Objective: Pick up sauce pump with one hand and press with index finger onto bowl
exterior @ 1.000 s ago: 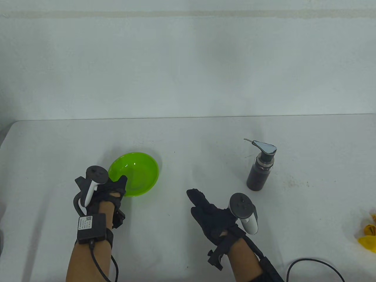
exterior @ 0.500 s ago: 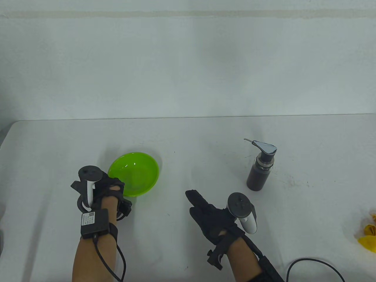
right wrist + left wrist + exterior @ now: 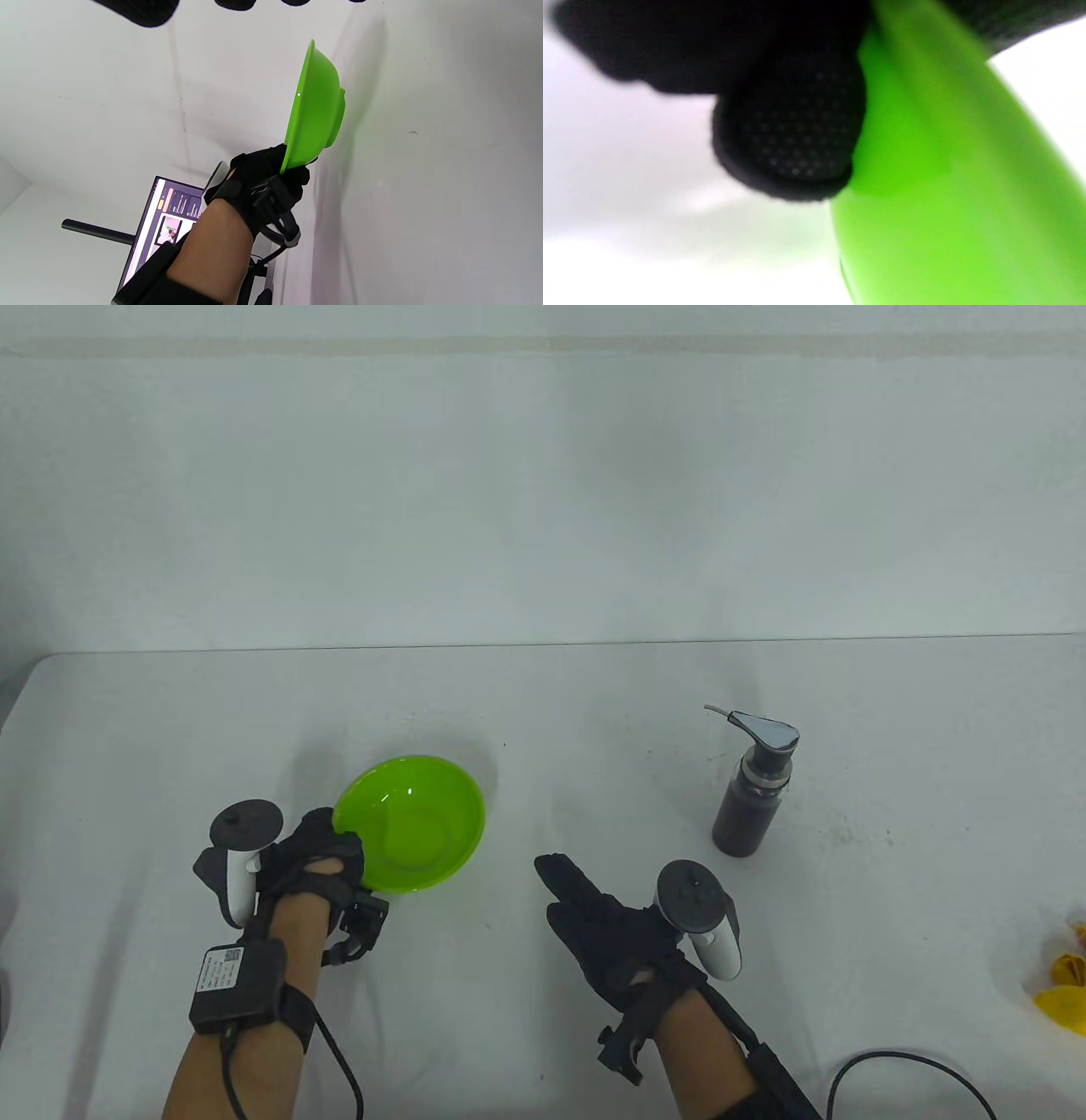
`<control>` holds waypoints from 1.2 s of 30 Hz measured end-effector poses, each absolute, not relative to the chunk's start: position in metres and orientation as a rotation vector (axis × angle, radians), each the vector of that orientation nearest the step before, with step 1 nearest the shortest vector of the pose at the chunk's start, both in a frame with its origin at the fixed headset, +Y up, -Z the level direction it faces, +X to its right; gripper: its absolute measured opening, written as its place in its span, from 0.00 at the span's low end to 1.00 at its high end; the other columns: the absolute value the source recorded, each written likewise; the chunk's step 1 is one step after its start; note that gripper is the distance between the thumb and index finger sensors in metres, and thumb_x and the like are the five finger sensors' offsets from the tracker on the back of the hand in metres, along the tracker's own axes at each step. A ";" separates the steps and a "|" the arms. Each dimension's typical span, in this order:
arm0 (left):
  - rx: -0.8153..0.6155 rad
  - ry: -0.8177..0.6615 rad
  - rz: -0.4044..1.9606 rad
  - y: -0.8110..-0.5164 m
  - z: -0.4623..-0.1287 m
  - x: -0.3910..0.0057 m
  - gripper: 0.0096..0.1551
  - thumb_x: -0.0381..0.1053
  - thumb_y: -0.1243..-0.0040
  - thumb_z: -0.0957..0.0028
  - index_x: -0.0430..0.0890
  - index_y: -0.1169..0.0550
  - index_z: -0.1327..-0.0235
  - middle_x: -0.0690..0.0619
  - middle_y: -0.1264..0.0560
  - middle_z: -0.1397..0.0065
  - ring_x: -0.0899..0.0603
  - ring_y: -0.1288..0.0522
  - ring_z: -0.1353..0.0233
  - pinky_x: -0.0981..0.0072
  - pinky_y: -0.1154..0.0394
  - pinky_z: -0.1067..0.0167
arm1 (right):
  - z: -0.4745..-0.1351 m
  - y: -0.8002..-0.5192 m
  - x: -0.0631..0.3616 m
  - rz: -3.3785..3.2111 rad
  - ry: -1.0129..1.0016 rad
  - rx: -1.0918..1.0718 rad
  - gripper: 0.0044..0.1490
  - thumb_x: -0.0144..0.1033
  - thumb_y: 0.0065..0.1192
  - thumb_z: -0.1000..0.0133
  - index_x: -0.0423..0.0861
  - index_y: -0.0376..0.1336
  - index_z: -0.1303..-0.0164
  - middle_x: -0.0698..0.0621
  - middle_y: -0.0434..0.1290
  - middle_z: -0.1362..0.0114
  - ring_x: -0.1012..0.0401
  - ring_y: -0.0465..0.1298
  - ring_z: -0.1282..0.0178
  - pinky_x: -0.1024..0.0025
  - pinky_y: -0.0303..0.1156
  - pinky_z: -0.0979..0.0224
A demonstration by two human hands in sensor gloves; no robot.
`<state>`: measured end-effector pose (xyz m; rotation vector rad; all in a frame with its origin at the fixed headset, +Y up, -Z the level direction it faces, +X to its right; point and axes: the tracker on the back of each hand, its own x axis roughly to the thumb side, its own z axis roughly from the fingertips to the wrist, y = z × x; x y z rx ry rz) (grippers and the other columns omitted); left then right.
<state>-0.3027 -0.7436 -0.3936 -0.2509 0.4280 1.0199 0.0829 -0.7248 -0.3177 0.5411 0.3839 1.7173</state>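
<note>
A bright green bowl (image 3: 416,823) is at the table's front left. My left hand (image 3: 327,853) grips its near-left rim and holds it tilted, a little off the table. In the left wrist view a gloved finger (image 3: 793,127) presses against the bowl's outer wall (image 3: 946,169). The right wrist view shows the bowl (image 3: 316,106) side-on, held by my left hand (image 3: 263,182). The sauce pump (image 3: 755,789), a dark bottle with a grey pump head, stands upright at the right. My right hand (image 3: 585,899) is empty, fingers stretched out, in front of and to the left of the pump.
Yellow objects (image 3: 1065,976) lie at the table's right edge. A black cable (image 3: 899,1069) loops at the front right. A monitor (image 3: 169,216) shows beyond the table's left side in the right wrist view. The table's far edge (image 3: 543,645) meets a white wall.
My left hand has taken hold of the bowl's rim and moved it a little to the right, tilting it up. The right hand and the pump have not moved.
</note>
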 end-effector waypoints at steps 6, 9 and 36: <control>-0.367 0.194 0.925 -0.731 -0.363 -0.256 0.36 0.51 0.35 0.52 0.49 0.32 0.30 0.53 0.22 0.36 0.49 0.09 0.72 0.71 0.12 0.80 | -0.315 -0.709 0.093 1.660 0.286 0.566 0.42 0.58 0.47 0.39 0.51 0.43 0.20 0.39 0.42 0.14 0.33 0.45 0.17 0.36 0.43 0.22; -0.443 0.098 0.901 -0.733 -0.349 -0.226 0.36 0.51 0.35 0.52 0.50 0.32 0.30 0.53 0.22 0.36 0.49 0.09 0.71 0.71 0.12 0.80 | -0.315 -0.709 0.099 1.651 0.259 0.546 0.42 0.58 0.47 0.39 0.50 0.43 0.20 0.39 0.42 0.14 0.33 0.44 0.17 0.36 0.42 0.22; -0.578 -0.037 0.792 -0.770 -0.321 -0.186 0.41 0.61 0.32 0.54 0.54 0.33 0.27 0.55 0.24 0.32 0.44 0.11 0.57 0.64 0.14 0.64 | -0.317 -0.712 0.102 1.654 0.266 0.518 0.42 0.57 0.47 0.39 0.50 0.43 0.20 0.39 0.42 0.14 0.32 0.43 0.17 0.35 0.41 0.23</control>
